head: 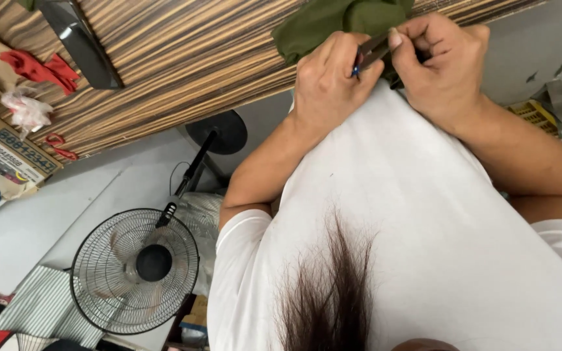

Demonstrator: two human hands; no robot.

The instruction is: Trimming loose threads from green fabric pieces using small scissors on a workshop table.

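My left hand [326, 84] and my right hand [440, 68] meet at the top of the view, in front of my white shirt [411, 214]. A dark slim tool [372, 51] with a blue bit near its lower end runs between the left fingers. My right thumb presses on the tool's upper end, and the right fingers curl into a bunch of olive-green cloth [320, 23] that lies against both hands. What the tool's tip touches is hidden. A strand of dark hair [330, 292] hangs over the shirt.
A standing fan [134, 270] with a black pole and round base [219, 130] is at the lower left. A wood-striped surface [177, 58] carries red cloth [37, 68], a black object [79, 42] and a cardboard box [8, 153]. A yellow crate [538, 114] sits far right.
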